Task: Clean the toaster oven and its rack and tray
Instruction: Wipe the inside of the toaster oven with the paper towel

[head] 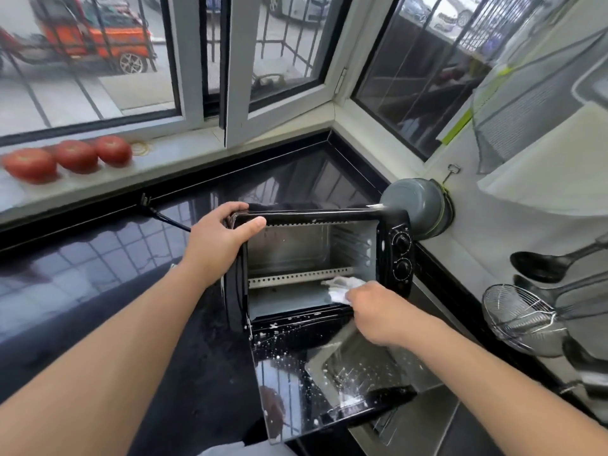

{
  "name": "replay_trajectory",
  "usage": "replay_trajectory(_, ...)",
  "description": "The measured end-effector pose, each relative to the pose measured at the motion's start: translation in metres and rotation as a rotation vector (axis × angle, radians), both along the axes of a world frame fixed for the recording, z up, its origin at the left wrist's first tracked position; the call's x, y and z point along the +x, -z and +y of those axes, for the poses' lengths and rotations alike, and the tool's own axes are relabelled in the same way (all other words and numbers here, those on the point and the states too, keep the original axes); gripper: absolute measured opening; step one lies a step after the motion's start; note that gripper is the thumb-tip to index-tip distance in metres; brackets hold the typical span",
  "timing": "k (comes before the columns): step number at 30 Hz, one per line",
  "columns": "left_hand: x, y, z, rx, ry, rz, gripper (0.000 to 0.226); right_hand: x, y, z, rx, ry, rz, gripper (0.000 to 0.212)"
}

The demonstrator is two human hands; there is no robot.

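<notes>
Holding the toaster oven point(316, 264) steady, my left hand point(217, 241) grips its top left corner, with my fingers curled over the top and my thumb on the front edge. The oven is black and sits on the dark shiny counter point(98, 258), near the right side by the wall. Its door point(322, 373) is folded down toward me, and the glass has lots of little white drops on it.

My right hand point(378, 311) is at the oven's opening, low on the right side. It squeezes a white cloth point(342, 289) that is scrunched up and pokes into the bottom of the oven. Inside, the walls are silver, and a strip with small holes runs across the back.

Two round knobs point(403, 255) are on the oven's right side. A black cord point(164, 217) lies on the counter to the far left of the oven. Three red tomatoes point(69, 158) sit in a row on the window ledge, far left. A gray pot point(421, 205) is behind the oven. Spoons and a wire strainer point(519, 317) hang on the right wall.
</notes>
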State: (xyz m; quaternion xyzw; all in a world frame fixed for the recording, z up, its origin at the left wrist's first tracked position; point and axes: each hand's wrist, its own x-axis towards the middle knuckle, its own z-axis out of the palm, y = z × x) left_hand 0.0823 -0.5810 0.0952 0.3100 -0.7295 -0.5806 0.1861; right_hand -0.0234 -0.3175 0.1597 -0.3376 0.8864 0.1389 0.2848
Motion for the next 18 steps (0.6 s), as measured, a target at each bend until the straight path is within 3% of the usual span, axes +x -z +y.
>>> replay_trajectory(3,0.000,-0.001,0.000,-0.012,-0.004,-0.005,0.045,-0.008,0.005,-0.032,0.151,0.095,-0.057,0.021)
replay_trajectory(9,0.002,-0.001,0.001,-0.007,-0.004,-0.015,0.046,-0.033,0.041,-0.073,0.434,-0.122,-0.015,0.053)
replay_trajectory(15,0.001,0.001,-0.003,0.001,0.003,-0.029,0.052,-0.024,0.032,-0.051,0.336,-0.251,0.277,0.047)
replay_trajectory(18,0.000,0.003,-0.005,0.000,0.008,-0.030,0.054,-0.031,0.039,-0.040,0.356,-0.289,0.275,0.062)
